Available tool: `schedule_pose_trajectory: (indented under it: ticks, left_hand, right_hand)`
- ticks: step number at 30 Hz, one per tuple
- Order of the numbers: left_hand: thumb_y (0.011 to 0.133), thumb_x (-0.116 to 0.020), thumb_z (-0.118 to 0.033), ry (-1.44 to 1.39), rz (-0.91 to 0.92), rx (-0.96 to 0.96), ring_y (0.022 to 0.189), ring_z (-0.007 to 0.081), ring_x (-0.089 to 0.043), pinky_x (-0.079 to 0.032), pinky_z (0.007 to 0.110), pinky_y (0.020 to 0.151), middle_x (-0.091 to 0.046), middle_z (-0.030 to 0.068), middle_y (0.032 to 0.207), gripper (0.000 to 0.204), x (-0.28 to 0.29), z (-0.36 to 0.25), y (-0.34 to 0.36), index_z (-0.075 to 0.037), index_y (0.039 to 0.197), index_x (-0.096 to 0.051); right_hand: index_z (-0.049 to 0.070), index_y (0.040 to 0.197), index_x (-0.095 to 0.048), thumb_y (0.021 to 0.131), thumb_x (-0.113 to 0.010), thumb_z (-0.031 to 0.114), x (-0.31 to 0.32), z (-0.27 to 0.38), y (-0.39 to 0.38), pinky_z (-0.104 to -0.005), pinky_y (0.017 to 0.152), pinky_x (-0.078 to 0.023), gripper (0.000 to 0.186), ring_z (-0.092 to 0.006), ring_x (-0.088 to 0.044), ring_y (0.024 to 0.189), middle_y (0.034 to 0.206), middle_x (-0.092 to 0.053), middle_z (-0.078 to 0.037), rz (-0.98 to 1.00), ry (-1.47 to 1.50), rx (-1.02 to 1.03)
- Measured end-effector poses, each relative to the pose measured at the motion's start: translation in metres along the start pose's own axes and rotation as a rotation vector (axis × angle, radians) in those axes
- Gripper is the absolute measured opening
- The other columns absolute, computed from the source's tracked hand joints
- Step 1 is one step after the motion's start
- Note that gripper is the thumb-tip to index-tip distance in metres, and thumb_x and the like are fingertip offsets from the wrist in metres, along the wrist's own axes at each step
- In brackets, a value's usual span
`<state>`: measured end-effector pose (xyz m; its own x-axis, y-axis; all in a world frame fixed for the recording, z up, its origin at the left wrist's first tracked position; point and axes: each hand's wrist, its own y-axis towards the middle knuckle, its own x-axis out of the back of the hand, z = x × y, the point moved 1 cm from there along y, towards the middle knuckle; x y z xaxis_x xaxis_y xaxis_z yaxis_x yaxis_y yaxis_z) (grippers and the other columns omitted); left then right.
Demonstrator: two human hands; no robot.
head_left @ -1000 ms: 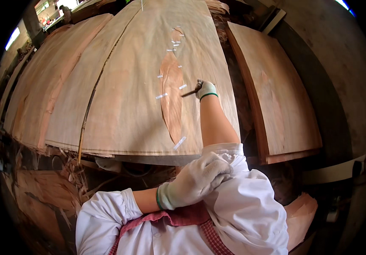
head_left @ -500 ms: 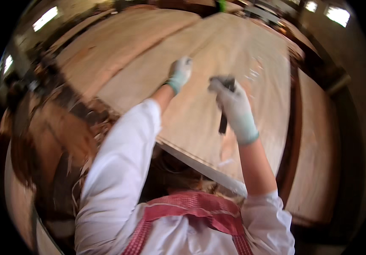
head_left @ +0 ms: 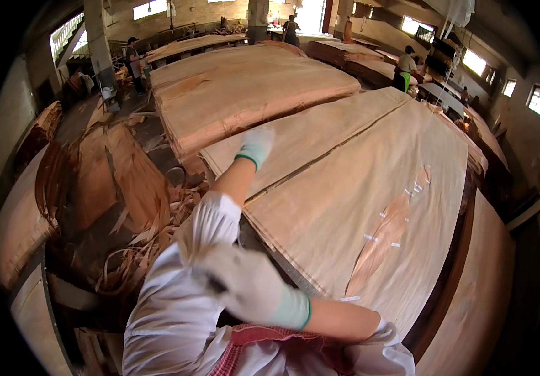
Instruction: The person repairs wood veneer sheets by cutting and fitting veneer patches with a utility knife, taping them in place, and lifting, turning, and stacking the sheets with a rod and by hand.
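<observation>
A broad stack of pale wood veneer sheets (head_left: 320,232) lies in front of me. A long dark gap (head_left: 326,160) runs between its right sheet and a left strip of veneer (head_left: 295,150). My left hand (head_left: 257,147), in a white glove with a green cuff, is over the strip's left part; its fingers are smeared by motion. My right hand (head_left: 251,288), gloved alike, is blurred in front of my left sleeve. Its fingers are closed round a dark hand tool (head_left: 217,283), mostly hidden. A reddish patch (head_left: 383,232) with small white tape pieces marks the right sheet.
Another veneer stack (head_left: 238,91) stands beyond, and more sheets (head_left: 471,269) lie at the right. Torn veneer scraps (head_left: 148,250) cover the floor at my left. Several people work farther back, one (head_left: 405,69) near the far end of my stack.
My right hand has swung left and toward me, from above the sheet to my left sleeve. The view has shifted, and the dark gap between the sheets now shows plainly.
</observation>
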<state>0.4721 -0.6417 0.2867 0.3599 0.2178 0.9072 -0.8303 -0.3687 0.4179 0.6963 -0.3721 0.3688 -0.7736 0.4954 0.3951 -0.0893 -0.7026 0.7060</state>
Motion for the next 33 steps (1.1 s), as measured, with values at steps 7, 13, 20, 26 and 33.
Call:
schedule_pose_trajectory:
  ticks: [7,13,20,26,33]
  left_hand:
    - [0.095,-0.046,-0.018,-1.025,-0.519,0.597,0.074,0.0243,-0.064,-0.056,0.036,0.064,-0.065,0.01,0.083,0.021,0.007,0.148,0.05,-0.003,0.09,-0.061]
    - [0.098,-0.047,-0.019,-2.729,-0.548,0.743,0.067,0.0215,-0.063,-0.06,0.031,0.062,-0.063,0.0043,0.073,0.024,0.126,0.152,0.103,-0.003,0.085,-0.059]
    - [0.095,-0.053,-0.017,-2.476,-0.766,0.737,0.061,0.02,-0.061,-0.053,0.027,0.047,-0.059,0.0046,0.07,0.02,0.123,0.145,0.08,-0.003,0.081,-0.057]
    - [0.092,-0.044,-0.02,0.021,-0.119,0.007,0.095,0.0329,-0.066,-0.053,0.045,0.078,-0.068,0.0191,0.102,0.025,0.06,0.054,0.038,-0.007,0.101,-0.064]
    - [0.089,-0.046,-0.013,0.341,0.065,-0.201,0.093,0.0302,-0.068,-0.054,0.044,0.074,-0.068,0.014,0.105,0.023,0.039,0.009,0.022,-0.009,0.098,-0.068]
  right_hand:
    - [0.004,0.102,-0.057,0.083,-0.071,0.015,0.003,0.003,-0.007,-0.0329,0.069,-0.051,0.026,-0.0278,-0.062,0.076,0.093,-0.061,-0.013,-0.171,0.195,-0.14]
    - [0.002,0.108,-0.051,0.09,-0.064,0.015,-0.01,-0.024,-0.012,-0.0267,0.067,-0.046,0.026,-0.013,-0.051,0.07,0.08,-0.056,-0.007,-0.117,0.402,-0.527]
    - [0.002,0.088,-0.051,0.089,-0.058,0.007,0.002,0.002,-0.032,-0.0297,0.06,-0.043,0.008,-0.0179,-0.049,0.063,0.074,-0.048,-0.01,0.254,0.453,-0.318]
    - [0.006,0.1,-0.056,0.085,-0.069,0.018,0.021,0.003,-0.007,-0.0353,0.062,-0.048,0.023,-0.0284,-0.059,0.071,0.081,-0.055,-0.012,0.123,0.082,0.007]
    - [0.006,0.099,-0.054,0.087,-0.062,0.025,0.0,-0.008,0.028,-0.0366,0.061,-0.05,0.023,-0.0308,-0.06,0.076,0.094,-0.056,-0.012,0.013,-0.136,-0.014]
